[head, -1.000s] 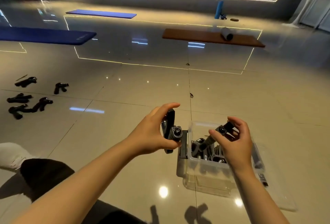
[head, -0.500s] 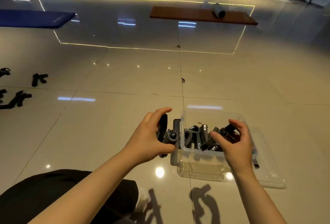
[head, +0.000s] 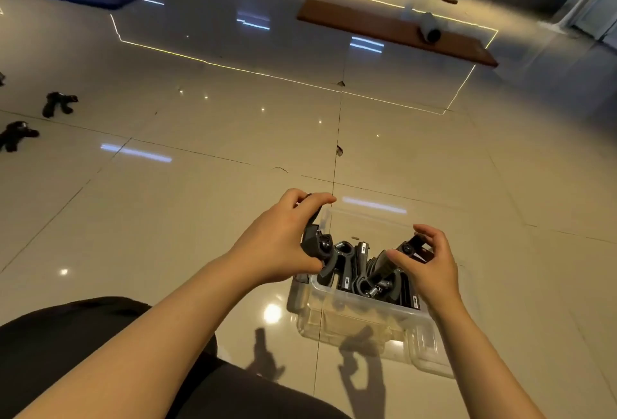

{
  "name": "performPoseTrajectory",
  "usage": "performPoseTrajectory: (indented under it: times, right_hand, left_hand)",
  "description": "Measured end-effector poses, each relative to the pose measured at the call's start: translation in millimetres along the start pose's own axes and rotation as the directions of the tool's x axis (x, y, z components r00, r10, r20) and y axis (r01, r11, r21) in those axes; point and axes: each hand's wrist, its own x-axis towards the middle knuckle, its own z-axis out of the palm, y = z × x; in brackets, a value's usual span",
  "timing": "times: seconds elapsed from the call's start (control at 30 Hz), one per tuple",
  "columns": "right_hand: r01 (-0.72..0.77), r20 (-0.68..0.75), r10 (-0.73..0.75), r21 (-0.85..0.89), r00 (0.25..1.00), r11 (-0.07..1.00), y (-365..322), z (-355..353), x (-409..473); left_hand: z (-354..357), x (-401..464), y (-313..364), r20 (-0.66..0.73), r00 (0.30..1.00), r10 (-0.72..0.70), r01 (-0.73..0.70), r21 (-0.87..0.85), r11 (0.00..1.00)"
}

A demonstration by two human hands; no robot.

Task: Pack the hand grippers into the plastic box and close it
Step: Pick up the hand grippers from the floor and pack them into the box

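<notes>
I see my left hand (head: 280, 245) gripping a black gripper (head: 315, 238) upright at the plastic box's (head: 367, 315) left rim, my right hand (head: 430, 265) pinching another (head: 405, 250), tilted, over it.

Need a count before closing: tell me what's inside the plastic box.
The plastic box holds several black hand grippers standing packed together. The left hand and right hand each lower another in. An exact count is impossible: the hands cover some, and the bottom is hidden.
</notes>
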Motion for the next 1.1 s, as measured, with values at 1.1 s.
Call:
performPoseTrajectory:
  times: [1.1]
  right_hand:
    - [0.997,0.978,0.206,-0.009,0.023,-0.071,155,-62,157]
  left_hand:
    - [125,121,54,-0.226,0.91,-0.347,0.222,-0.441,0.87]
